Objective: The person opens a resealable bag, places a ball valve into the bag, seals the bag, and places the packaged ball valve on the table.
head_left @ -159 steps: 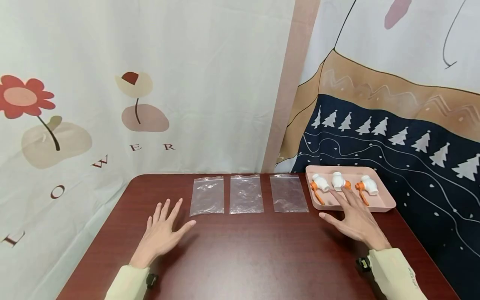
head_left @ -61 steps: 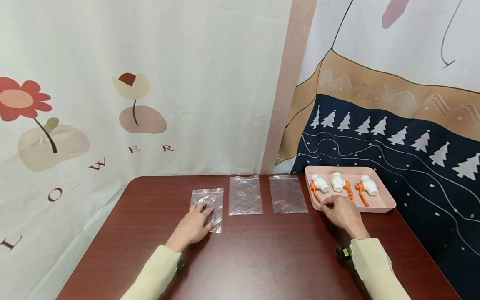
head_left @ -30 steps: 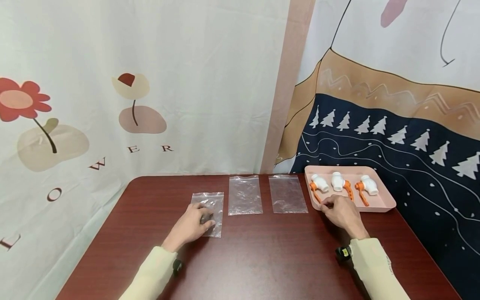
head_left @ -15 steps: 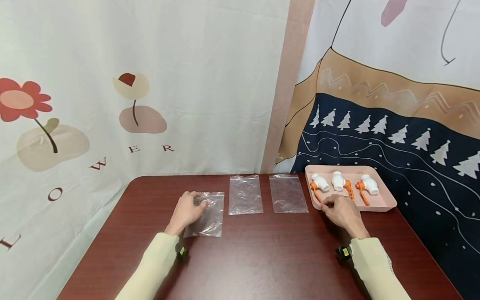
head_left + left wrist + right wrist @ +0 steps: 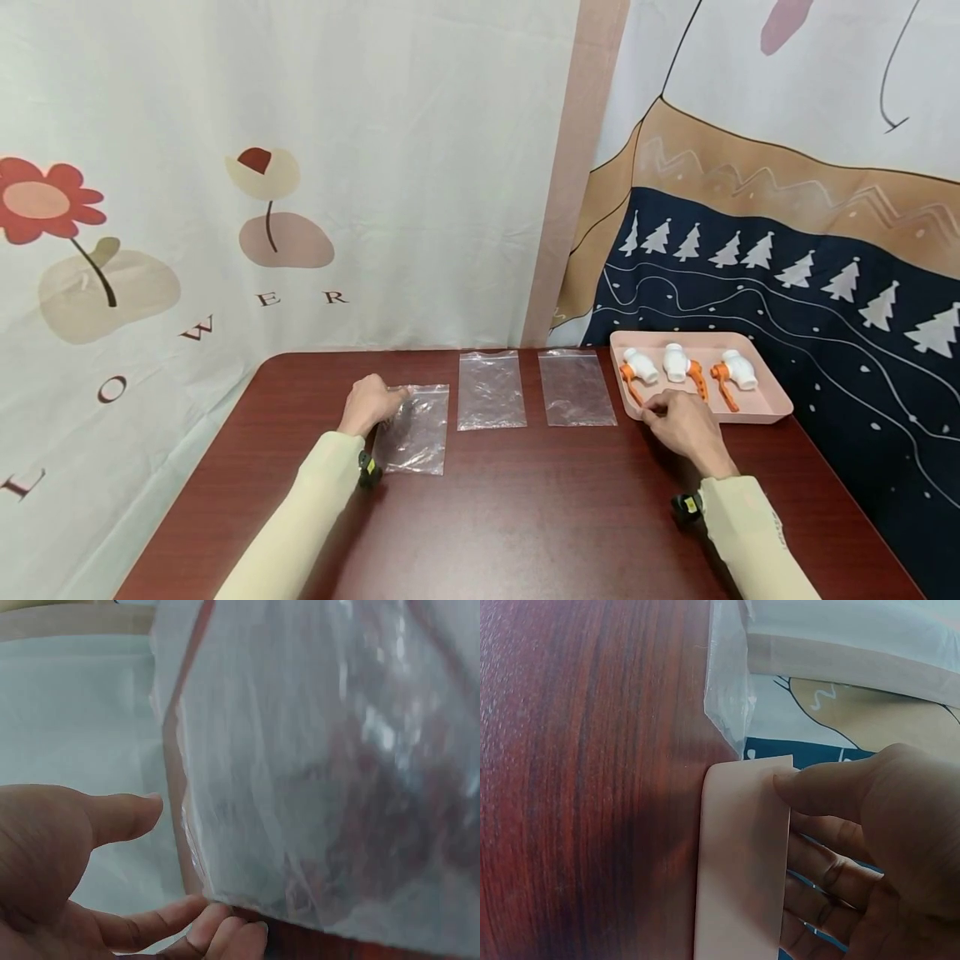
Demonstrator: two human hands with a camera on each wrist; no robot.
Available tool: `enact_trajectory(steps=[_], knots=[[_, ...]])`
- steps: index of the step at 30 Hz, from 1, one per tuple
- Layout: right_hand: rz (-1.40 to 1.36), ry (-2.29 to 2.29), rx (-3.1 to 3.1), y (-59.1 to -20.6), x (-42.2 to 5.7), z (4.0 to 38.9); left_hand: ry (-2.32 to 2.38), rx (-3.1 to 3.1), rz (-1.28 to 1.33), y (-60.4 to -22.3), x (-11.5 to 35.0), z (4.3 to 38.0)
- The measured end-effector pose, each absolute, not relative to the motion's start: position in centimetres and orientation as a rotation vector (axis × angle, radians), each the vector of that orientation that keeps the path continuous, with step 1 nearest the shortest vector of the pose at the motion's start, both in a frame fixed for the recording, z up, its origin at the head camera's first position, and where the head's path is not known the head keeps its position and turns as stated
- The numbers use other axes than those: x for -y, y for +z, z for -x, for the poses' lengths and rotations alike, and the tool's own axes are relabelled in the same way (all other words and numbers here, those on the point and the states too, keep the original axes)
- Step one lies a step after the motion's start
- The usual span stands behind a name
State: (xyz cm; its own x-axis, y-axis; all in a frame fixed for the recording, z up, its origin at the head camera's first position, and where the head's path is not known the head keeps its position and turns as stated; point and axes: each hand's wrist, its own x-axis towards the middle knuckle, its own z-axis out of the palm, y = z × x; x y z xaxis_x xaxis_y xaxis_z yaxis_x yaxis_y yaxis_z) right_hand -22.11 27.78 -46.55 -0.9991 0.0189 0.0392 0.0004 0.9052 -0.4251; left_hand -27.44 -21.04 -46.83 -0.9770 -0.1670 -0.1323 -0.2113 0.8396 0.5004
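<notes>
Clear zip bag (image 5: 417, 440), on the table's (image 5: 540, 508) far-left part: prob. v. light, floppy, slippery; best pinched at a zip-edge corner. Long axis approx. near-far, zip end far. L hand (image 5: 372, 403) at its far-left corner, fingertips touching, thumb spread. Other 2 bags (image 5: 492, 392) to the right; R hand (image 5: 686, 427) pinches pink tray's (image 5: 767, 398) near rim, w/ 3 valves (image 5: 676, 364) inside.

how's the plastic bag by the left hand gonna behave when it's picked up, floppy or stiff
Probably floppy: the bag looks like thin clear film, with creases showing across it. It is likely very light, since nothing shows inside and the table is visible through it. It may also be a bit slippery, as its surface looks shiny.
</notes>
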Motion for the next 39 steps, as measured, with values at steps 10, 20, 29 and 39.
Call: enact_trajectory(steps=[10, 20, 29, 39], knots=[[-0.003, 0.681, 3.018, -46.76, -27.89, 22.06, 0.800, -2.862, 0.382, -47.17, 21.73, 27.84], [0.016, 0.693, 3.025, -46.78, -27.88, 22.23, 0.692, -2.875, 0.440, -47.14, 21.51, 28.28], [-0.005, 0.687, 3.013, -46.79, -27.94, 22.04, 0.687, -2.878, 0.475, -47.29, 21.45, 28.10], [0.001, 0.684, 3.008, -46.82, -28.00, 21.99, 0.830, -2.910, 0.510, -47.67, 21.44, 27.87]])
